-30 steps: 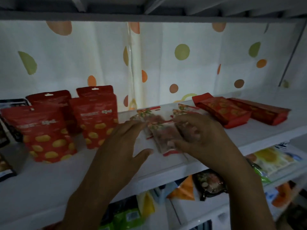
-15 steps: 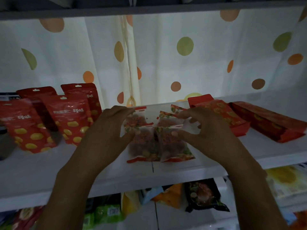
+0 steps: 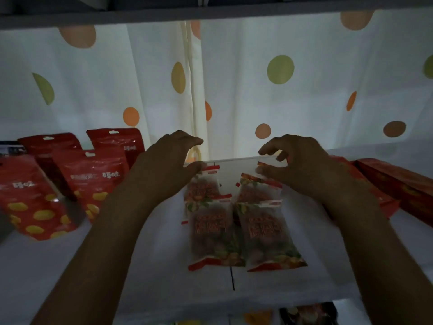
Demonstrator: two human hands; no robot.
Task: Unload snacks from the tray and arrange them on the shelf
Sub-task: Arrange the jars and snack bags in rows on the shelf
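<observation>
Head view.

- Left hand (image 3: 168, 165): fingers loosely bent and spread, nothing between them. The thumb tip touches the top corner of the rear left packet.
- Right hand (image 3: 302, 167): fingers curled downward, with the thumb lying on the top seal of the rear right packet. I cannot tell whether it pinches the seal or only touches it.
- Packets (image 3: 214, 233): four clear snack bags with red trim lie flat on the shelf between the two hands, two in front and two behind. The rear pair sits under the fingertips and is partly overlapped by the front pair. Each carries red printed characters, too blurred to read.
- Pouches (image 3: 93, 181): four red stand-up bags with yellow ovals stand upright, just left of the left hand. The white lettering across their fronts is not legible.
- Packs (image 3: 398, 184): red and flat, lying to the right of the right hand, one partly hidden beneath that wrist. No text can be made out.
- Shelf (image 3: 70, 266): white board carrying all of the above.
- Curtain (image 3: 281, 90): white with green and orange dots, hanging beyond both hands.
</observation>
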